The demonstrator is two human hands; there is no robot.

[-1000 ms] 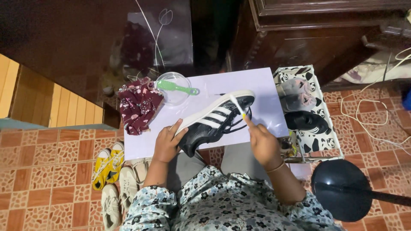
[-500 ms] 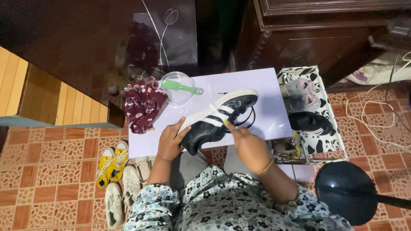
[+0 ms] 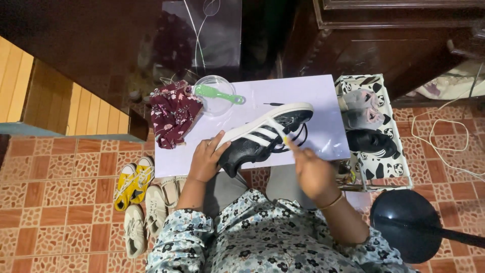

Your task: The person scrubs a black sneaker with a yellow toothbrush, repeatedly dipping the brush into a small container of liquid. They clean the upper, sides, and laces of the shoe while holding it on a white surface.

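A black sneaker (image 3: 257,139) with white stripes and a white sole lies on its side on a pale lilac table (image 3: 323,101). My left hand (image 3: 206,161) grips its heel end. My right hand (image 3: 309,169) is at the sneaker's middle, its fingers pinching the black lace (image 3: 295,139) by a small yellow tip. A loose lace end (image 3: 274,104) lies on the table above the shoe.
A clear bowl (image 3: 216,96) with a green brush (image 3: 218,94) and a maroon floral cloth (image 3: 173,114) sit at the table's far left. A patterned rack (image 3: 376,167) at the right holds grey and black shoes. Yellow sandals (image 3: 132,182) and beige shoes (image 3: 135,227) lie on the tiled floor. A black round lamp head (image 3: 406,222) is lower right.
My right hand has moved left from the sneaker's toe end to its middle, drawing the lace along. My left hand keeps hold of the heel.
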